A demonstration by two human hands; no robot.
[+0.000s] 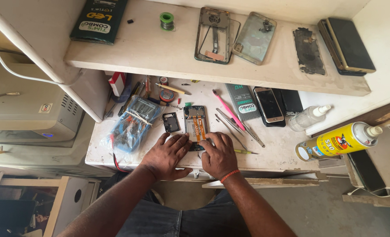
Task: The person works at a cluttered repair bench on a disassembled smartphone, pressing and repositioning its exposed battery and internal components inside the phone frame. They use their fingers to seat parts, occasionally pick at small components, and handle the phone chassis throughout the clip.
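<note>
Both forearms reach up from the bottom edge to the near side of the counter (pixel 274 153). The left hand (pixel 167 154) lies flat, fingers spread, its tips pressing the near left corner of an opened phone (pixel 195 125). The right hand (pixel 219 154), with an orange band at the wrist, has its fingers curled down on the near right corner; whether it grips a small tool I cannot tell. The phone lies back-off, orange ribbon cables showing, so the step looks like work on its lower end, and the next move likely calls for steady, light fingertip pressure. Just left lies a small black part (pixel 171 122), then a bagged meter (pixel 131 125). To the right lie tweezers (pixel 241 127) and a pink brush (pixel 229 109). Farther off, a shelf (pixel 160 52) carries phone frames.
</note>
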